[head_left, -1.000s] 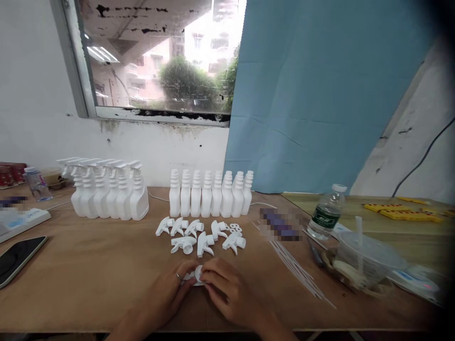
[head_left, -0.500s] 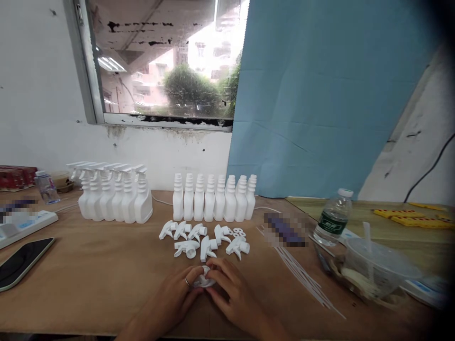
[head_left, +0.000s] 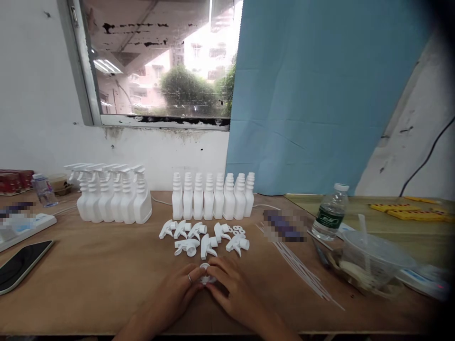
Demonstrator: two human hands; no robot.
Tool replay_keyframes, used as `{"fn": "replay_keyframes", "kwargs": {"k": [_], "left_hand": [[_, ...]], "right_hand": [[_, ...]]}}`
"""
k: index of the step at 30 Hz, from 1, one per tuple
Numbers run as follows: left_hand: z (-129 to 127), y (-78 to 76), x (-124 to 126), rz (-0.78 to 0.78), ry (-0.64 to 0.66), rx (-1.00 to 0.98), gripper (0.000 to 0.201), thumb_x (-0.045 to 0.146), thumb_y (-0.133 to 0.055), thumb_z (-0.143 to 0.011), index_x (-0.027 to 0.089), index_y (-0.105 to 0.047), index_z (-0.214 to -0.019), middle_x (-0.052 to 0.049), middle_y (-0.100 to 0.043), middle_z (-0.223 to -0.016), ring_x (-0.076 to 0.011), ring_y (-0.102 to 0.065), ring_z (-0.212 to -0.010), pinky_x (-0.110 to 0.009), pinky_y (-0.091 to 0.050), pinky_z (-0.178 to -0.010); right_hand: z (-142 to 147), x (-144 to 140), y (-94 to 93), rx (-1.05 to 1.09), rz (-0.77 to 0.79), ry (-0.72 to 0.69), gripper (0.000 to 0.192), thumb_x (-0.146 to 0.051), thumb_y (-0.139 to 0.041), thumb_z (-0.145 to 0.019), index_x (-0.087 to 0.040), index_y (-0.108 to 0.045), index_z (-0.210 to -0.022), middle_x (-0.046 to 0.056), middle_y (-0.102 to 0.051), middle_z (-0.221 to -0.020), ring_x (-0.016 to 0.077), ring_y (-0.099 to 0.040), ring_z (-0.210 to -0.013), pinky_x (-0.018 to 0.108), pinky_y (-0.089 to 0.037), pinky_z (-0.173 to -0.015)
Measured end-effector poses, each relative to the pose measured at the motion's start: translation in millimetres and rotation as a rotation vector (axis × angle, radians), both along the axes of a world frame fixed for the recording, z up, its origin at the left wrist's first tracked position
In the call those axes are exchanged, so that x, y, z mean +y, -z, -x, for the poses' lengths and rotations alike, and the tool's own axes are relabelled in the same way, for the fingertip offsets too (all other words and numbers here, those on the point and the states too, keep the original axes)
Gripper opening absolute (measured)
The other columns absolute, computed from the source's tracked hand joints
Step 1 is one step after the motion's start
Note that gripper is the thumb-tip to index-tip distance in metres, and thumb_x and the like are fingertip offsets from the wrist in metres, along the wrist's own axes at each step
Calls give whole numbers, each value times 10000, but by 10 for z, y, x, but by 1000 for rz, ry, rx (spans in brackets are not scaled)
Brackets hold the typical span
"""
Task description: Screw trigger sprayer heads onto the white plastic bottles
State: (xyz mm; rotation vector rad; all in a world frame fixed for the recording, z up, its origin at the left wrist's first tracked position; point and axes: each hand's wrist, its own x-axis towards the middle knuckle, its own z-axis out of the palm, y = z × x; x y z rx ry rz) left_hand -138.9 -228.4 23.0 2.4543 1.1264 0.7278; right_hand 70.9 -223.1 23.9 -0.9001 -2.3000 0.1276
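- Pinching a white trigger sprayer head (head_left: 205,275) together, left hand (head_left: 177,296) and right hand (head_left: 231,293) are closing fingertips on it, at table's (head_left: 88,284) six o'clock edge.
- Keeping it steady is seeming wise; loose sprayer heads (head_left: 204,237) are lying at twelve o'clock.

- Left hand (head_left: 177,296) lies low near the frame's bottom, palm down, its forearm entering from the lower left; fingers curl inward toward the centre, a ring on 1 finger.
- Right hand (head_left: 231,293) mirrors it, forearm entering from the lower right, fingers bent and angled left.
- The fingertips of the 2 hands meet at the middle, pinched together around a small white piece (head_left: 206,277), largely hidden by the fingers.
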Motion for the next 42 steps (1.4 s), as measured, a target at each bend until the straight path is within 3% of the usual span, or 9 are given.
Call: {"fn": "replay_keyframes", "kwargs": {"k": [5,9,15,21,26,30,33,37,42], "left_hand": [[-10,-9,11,15,9,-10,365,229,-459,-975,351,-482,-1318,-4,-619,-1145,-172,-610,-1003,-262,-476,-884],[-15,-22,1,18,30,-9,392,198,-435,-977,350,-467,-1337,-13,-616,-1136,-170,-608,-994,-259,-472,-891],[-9,-27,-17,12,38,-51,388,183,-422,-970,340,-488,-1318,-17,-615,-1163,-178,-601,-1011,-260,-474,-892],[6,21,-26,29,1,-69,290,177,-463,-950,308,-551,-1193,2,-617,-1161,-173,-604,-1011,-251,-461,-899],[18,26,-50,18,-63,-16,217,208,-460,-955,279,-543,-1143,-10,-629,-1110,-181,-609,-962,-256,-460,-852],[22,59,-54,6,-91,-23,177,231,-465,-954,264,-512,-1121,-10,-630,-1082,-182,-605,-944,-261,-451,-823],[15,94,-55,-15,-95,-28,172,232,-467,-949,264,-502,-1115,-11,-621,-1074,-183,-596,-943,-268,-443,-823],[7,82,-73,-28,-85,-34,157,232,-457,-954,260,-497,-1104,-11,-613,-1074,-172,-589,-943,-261,-439,-836],[8,18,-90,-33,-87,-15,157,231,-467,-948,251,-503,-1099,-16,-622,-1066,-174,-599,-940,-258,-456,-815]], "right_hand": [[58,-54,-48,-67,-98,115,270,-140,-581,-826,-228,-572,-1082,81,-569,-1250,267,-534,-1124,476,-419,-983],[116,-93,15,-84,-102,150,351,-92,-518,-826,-195,-524,-1161,126,-392,-1461,310,-435,-1268,530,-400,-1011],[100,-106,9,58,147,-9,482,-88,-542,-811,-227,-482,-1268,106,-360,-1479,247,-375,-1347,430,-378,-1092],[-123,-18,-112,240,307,-76,425,-174,-576,-853,-277,-539,-1264,92,-407,-1453,229,-481,-1270,380,-449,-1020],[-705,267,-249,143,126,229,208,-251,-453,-926,-207,-656,-914,85,-673,-1008,233,-627,-997,382,-492,-910],[-1294,439,-195,-218,-3,733,183,-219,-519,-844,-148,-683,-884,155,-675,-1012,330,-619,-988,474,-468,-892],[-1588,490,-56,-405,110,991,247,-275,-553,-826,-118,-697,-950,199,-657,-1075,396,-610,-1009,485,-493,-790],[-1731,541,76,-444,218,1016,267,-296,-505,-861,-125,-709,-838,199,-671,-996,378,-653,-916,435,-492,-693],[-1694,565,4,-417,215,999,286,-235,-484,-869,-146,-685,-687,178,-690,-875,327,-683,-839,383,-481,-676]]}}
